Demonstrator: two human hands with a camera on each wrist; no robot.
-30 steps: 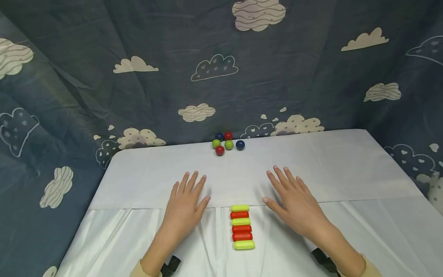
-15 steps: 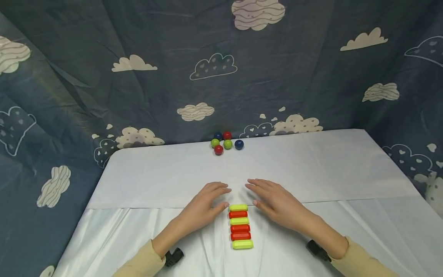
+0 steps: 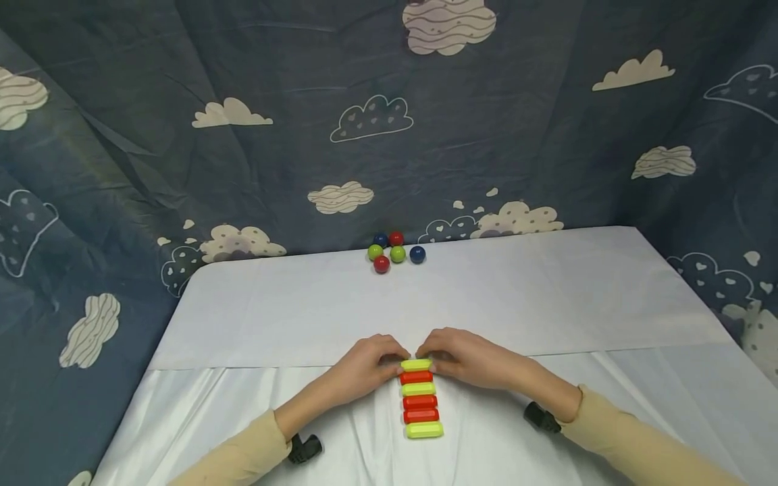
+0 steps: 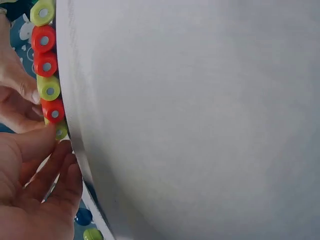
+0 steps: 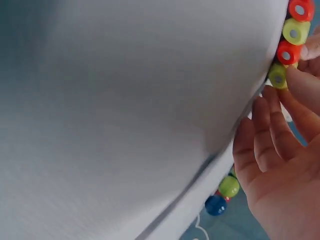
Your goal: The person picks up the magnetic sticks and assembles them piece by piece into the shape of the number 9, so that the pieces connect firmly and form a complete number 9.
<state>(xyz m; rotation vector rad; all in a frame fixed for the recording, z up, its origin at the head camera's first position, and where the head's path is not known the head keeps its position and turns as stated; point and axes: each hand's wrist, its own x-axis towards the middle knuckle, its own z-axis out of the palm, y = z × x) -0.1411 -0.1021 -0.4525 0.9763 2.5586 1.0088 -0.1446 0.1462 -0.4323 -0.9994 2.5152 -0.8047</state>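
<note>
A column of yellow-green and red magnetic building sticks runs away from the person, each lying crosswise, with grey discs in their ends. At its far end lies a yellow-green magnetic stick [image 3: 416, 364]. My left hand [image 3: 367, 364] pinches its left end with thumb and fingertips, and my right hand [image 3: 468, 358] does the same at the right end. Just nearer is a red magnetic stick [image 3: 417, 378]; another yellow-green stick [image 3: 424, 430] closes the near end. In the left wrist view, the left thumb [image 4: 37, 142] covers part of the far stick.
At the table's back edge sits a cluster of shiny balls, including a red ball [image 3: 381, 264], a green ball [image 3: 398, 254] and a blue ball [image 3: 417, 254]. White cloth [image 3: 547, 290] covers the table. A dark cloud-print curtain [image 3: 273, 162] hangs behind.
Both hands, first spread wide apart with straight fingers, have moved inward to the far end of the column. Their fingers have curled onto the far yellow-green stick. Sticks and balls stay in place.
</note>
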